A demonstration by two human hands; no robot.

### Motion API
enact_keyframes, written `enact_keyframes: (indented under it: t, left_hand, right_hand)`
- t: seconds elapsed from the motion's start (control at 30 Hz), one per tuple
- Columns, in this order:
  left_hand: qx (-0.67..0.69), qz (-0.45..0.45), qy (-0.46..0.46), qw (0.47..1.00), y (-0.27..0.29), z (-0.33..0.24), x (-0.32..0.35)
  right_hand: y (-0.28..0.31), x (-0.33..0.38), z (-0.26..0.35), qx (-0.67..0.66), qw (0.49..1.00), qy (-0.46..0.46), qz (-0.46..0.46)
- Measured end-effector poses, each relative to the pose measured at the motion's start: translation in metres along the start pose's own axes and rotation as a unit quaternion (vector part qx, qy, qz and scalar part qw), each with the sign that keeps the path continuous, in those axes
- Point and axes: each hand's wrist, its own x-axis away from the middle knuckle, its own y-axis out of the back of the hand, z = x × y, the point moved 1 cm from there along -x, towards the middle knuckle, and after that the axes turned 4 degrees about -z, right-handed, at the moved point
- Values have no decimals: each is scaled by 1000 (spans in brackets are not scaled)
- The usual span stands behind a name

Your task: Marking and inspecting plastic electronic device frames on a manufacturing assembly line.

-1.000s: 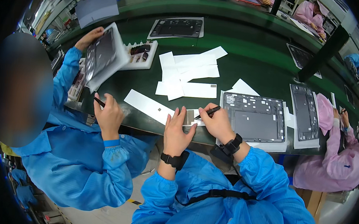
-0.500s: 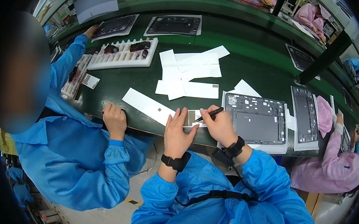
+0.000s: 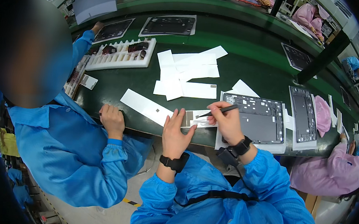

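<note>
Fingers spread, my left hand (image 3: 175,135) lies flat at the near table edge, pressing on a white backing strip (image 3: 206,121) with brown-grey patches. My right hand (image 3: 229,125) pinches slim black tweezers (image 3: 225,110) like a pen. Their thin tip points down and left at the strip, beside the patch near my left fingers; whether it touches cannot be made out. Just right of my right hand lies a dark grey tablet housing (image 3: 259,123) with small white pieces on it, resting on a white sheet. Another white strip (image 3: 145,105) reaches out to the left of my left hand.
Several white strips (image 3: 190,67) overlap farther back. A white tray (image 3: 143,61) holds dark parts. A co-worker's hand (image 3: 112,120) rests on the table edge at my left. More housings (image 3: 168,25) lie at the back and right, near a pink cloth (image 3: 322,116).
My right hand has moved a little right and turned, drawing the tweezers back so more of their length shows. My left hand stays on the strip. The co-worker at left leans farther in.
</note>
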Motion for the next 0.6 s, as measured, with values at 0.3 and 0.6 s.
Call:
enact_keyframes:
  t: [0.3, 0.6]
  left_hand:
    - [-49, -27, -97, 994, 16, -37, -8]
    - [48, 95, -22, 994, -37, -79, 1]
  right_hand:
    - [104, 38, 3, 44, 994, -61, -81]
    - [84, 41, -11, 76, 994, -31, -67]
